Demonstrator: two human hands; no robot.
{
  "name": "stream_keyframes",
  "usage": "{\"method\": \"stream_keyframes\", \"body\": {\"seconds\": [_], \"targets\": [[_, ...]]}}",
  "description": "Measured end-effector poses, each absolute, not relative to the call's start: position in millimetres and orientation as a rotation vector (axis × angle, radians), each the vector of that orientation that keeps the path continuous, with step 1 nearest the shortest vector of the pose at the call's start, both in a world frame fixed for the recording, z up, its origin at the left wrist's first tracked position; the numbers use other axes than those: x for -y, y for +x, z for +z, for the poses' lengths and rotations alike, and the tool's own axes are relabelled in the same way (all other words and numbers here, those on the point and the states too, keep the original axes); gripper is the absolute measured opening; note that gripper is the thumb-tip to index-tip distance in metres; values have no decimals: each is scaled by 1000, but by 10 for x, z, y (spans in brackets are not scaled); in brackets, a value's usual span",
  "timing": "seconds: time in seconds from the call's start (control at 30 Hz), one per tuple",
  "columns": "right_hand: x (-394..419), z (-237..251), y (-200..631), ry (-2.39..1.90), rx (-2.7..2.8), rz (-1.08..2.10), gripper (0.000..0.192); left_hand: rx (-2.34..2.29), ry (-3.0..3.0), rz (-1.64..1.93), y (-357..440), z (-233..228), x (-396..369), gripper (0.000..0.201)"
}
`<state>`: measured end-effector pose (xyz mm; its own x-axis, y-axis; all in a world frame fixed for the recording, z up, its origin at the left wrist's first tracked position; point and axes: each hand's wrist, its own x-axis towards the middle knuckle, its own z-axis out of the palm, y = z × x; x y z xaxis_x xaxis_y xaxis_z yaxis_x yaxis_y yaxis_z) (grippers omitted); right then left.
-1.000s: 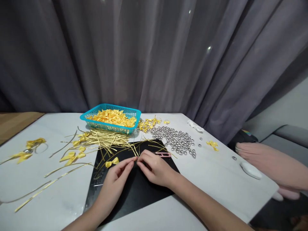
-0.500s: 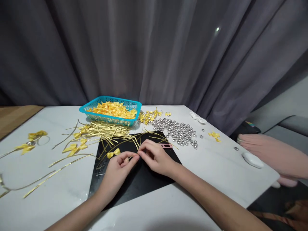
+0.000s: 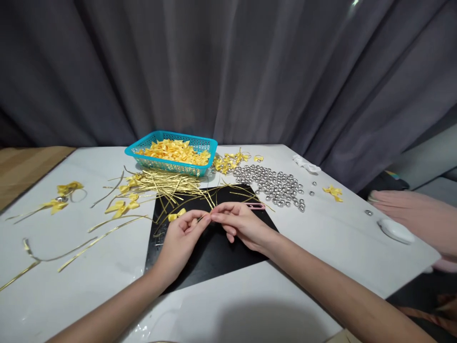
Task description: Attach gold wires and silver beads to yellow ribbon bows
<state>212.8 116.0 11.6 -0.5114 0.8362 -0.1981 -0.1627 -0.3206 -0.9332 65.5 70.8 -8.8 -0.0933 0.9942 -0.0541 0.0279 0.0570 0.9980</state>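
Note:
My left hand and my right hand meet fingertip to fingertip above a black mat, pinching a thin gold twist tie between them. A small yellow ribbon bow lies on the mat just left of my left hand. Behind the mat lies a pile of gold twist ties, and a pink clip rests near my right hand.
A teal basket of yellow bows stands at the back. Several silver bells are heaped to the right. Loose bows and gold ties are scattered on the white table. A white object and pink fabric sit at far right.
The camera has tilted, shifting the scene up and right. My hands have stayed together on the tie, with the left fingers curled in closer to the right fingertips.

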Motion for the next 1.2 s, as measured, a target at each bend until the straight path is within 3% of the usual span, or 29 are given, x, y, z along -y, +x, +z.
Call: {"method": "stream_keyframes", "body": {"seconds": [0.4, 0.77, 1.2], "targets": [[-1105, 32, 2070, -876, 1314, 1805, 35, -1261, 1060, 1266, 686, 17, -707, 36], [-1056, -70, 2063, -949, 1699, 1430, 19, -1326, 1084, 1246, 670, -35, -686, 38], [-1056, -52, 2084, -937, 1818, 1343, 16, -1267, 1175, 1354, 685, -53, -673, 27]]}}
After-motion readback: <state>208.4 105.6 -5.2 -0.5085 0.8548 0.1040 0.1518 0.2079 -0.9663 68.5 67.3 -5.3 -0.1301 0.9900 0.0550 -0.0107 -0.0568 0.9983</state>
